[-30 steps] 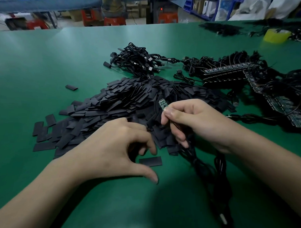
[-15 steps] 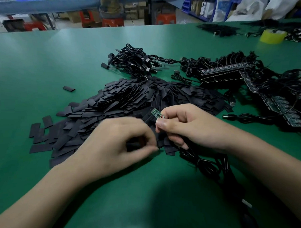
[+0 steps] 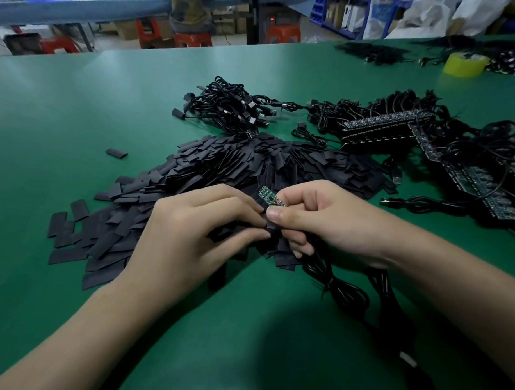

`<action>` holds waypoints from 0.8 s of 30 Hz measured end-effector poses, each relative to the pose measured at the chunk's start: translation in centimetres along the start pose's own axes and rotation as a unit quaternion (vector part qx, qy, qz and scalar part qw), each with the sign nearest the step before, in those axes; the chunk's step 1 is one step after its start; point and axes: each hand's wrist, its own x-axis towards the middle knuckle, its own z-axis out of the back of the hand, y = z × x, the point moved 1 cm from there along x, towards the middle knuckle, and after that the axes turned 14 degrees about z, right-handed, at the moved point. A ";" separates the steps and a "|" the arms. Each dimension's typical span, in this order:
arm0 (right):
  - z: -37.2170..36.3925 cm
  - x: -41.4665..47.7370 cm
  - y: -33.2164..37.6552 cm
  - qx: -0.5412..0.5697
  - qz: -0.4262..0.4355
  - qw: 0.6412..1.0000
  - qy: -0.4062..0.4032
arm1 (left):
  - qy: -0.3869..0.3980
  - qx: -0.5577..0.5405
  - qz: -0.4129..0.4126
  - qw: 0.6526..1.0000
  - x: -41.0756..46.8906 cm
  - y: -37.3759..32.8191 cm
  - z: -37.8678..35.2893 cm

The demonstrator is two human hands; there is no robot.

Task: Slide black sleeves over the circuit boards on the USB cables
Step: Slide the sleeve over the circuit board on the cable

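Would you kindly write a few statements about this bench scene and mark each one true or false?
1. The right hand pinches a small green circuit board. True.
2. The board is already fully covered by a sleeve. False: its green face is bare.
3. A pile of black sleeves lies on the table beyond the hands. True.
4. The left hand rests flat and empty away from the right. False: its fingertips meet the right hand's, closed on something dark, seemingly a sleeve.
5. A yellow tape roll sits at the far right of the table. True.
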 end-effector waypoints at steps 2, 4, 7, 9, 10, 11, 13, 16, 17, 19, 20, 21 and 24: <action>0.0 0.0 0.2 -0.029 0.006 1.000 0.002 | 0.003 -0.012 0.033 0.999 0.1 0.2 -0.1; 0.0 0.0 0.3 -0.046 0.010 0.999 0.004 | 0.000 -0.004 0.055 0.998 0.1 0.4 -0.1; 0.1 0.1 0.7 -0.043 0.028 0.999 0.003 | -0.012 0.003 0.065 0.998 0.2 0.3 0.1; 0.4 0.1 0.9 -0.048 0.039 0.998 -0.004 | -0.037 -0.002 0.083 0.996 0.3 0.5 0.3; 0.6 0.1 0.9 -0.052 0.042 0.998 -0.011 | -0.050 -0.004 0.095 0.994 0.4 0.6 0.4; 0.8 0.1 0.9 -0.059 0.043 0.997 -0.014 | -0.060 -0.005 0.106 0.993 0.4 0.6 0.5; 1.1 0.0 0.8 -0.074 0.044 0.996 -0.012 | -0.075 -0.008 0.126 0.989 0.5 0.8 0.7; 1.3 -0.2 0.9 -0.075 0.045 0.996 -0.008 | -0.082 -0.011 0.144 0.986 0.6 1.1 0.9; 1.3 -0.2 0.9 -0.073 0.043 0.996 -0.006 | -0.082 -0.012 0.144 0.986 0.6 1.1 0.9; 1.3 -0.2 0.9 -0.063 0.038 0.997 -0.002 | -0.079 -0.014 0.141 0.987 0.5 1.0 0.8; 1.2 -0.2 0.8 -0.056 0.035 0.998 -0.002 | -0.078 -0.014 0.139 0.987 0.5 1.0 0.8; 1.2 -0.3 0.8 -0.047 0.032 0.998 -0.003 | -0.079 -0.013 0.138 0.987 0.5 1.0 0.8; 1.1 -0.3 0.8 -0.016 0.022 1.000 0.002 | -0.079 -0.012 0.133 0.988 0.4 1.0 0.7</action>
